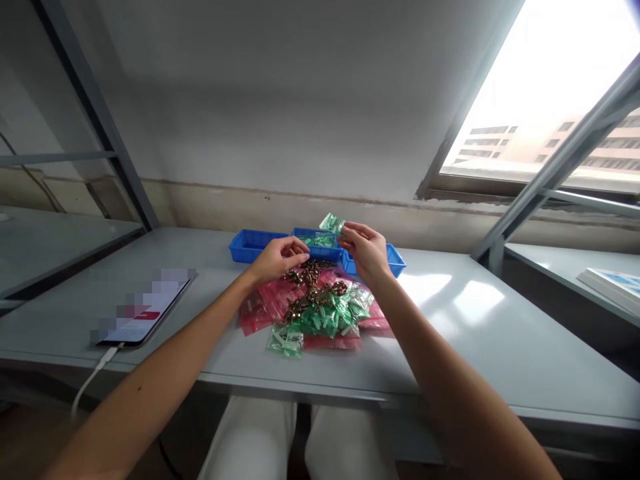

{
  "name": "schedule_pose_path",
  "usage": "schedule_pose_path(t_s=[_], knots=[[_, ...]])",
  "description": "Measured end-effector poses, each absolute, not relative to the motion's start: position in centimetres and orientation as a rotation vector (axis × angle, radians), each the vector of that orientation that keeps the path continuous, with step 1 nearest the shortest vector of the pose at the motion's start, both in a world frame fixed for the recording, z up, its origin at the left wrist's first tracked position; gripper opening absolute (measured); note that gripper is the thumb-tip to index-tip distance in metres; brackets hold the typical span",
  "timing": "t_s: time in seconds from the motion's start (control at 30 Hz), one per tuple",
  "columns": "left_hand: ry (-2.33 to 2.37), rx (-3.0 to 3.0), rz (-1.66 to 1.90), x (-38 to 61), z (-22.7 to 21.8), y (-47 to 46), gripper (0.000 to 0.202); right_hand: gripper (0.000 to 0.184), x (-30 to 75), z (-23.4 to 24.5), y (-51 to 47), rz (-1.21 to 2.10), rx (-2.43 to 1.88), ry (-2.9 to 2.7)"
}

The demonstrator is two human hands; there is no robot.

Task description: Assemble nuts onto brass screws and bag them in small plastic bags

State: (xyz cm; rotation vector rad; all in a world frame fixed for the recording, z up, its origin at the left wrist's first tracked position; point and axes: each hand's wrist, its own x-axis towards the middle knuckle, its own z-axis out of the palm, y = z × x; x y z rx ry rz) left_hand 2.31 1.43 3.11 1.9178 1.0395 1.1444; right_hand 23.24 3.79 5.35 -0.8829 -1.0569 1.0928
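Observation:
Pinched between the thumb and fingers of my right hand (367, 250) is a small green plastic bag (331, 223), raised over the blue trays. My left hand (281, 259) is closed in a loose pinch just above the pile; anything between its fingertips is too small to make out. Under it lie loose bronze-coloured metal pieces (313, 283) in a heap. Green plastic bags (325, 317) are bunched in front of the heap, on top of several red plastic bags (273, 303). The middle blue tray (325, 254) holds more green bags.
A left blue tray (245, 252) and a right blue tray (397, 262) flank the middle one on the grey table (450, 333). A tablet (150, 310) with a white cable (95, 370) lies at left. Metal frame posts (530, 173) rise at the table's sides.

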Motion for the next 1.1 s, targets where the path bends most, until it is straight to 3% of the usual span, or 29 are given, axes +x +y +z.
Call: schedule_pose_path(t_s=[0.17, 0.33, 0.53, 0.67, 0.93, 1.1], knots=[[1.199, 2.397, 0.831, 1.7, 2.6, 1.2, 0.017, 0.022, 23.9, 6.9, 5.1, 1.306, -1.022, -1.206], [1.218, 2.613, 0.714, 1.7, 2.4, 1.2, 0.016, 0.018, 24.1, 5.0, 4.2, 1.221, -1.086, -1.384], [1.123, 2.462, 0.612, 1.7, 3.0, 0.7, 0.014, 0.032, 23.0, 4.2, 3.1, 1.096, -1.194, -1.607], [1.03, 2.264, 0.467, 1.5, 3.8, 0.1, 0.02, 0.038, 22.6, 4.3, 3.8, 0.869, -1.291, -1.849], [1.033, 2.043, -0.098, 1.0, 6.2, -1.9, 0.035, 0.029, 23.2, 3.4, 3.6, 0.44, -1.148, -2.07], [1.188, 2.21, 0.104, 0.7, 6.8, -4.6, 0.046, 0.017, 23.9, 2.5, 2.3, 0.357, -1.003, -2.071]])
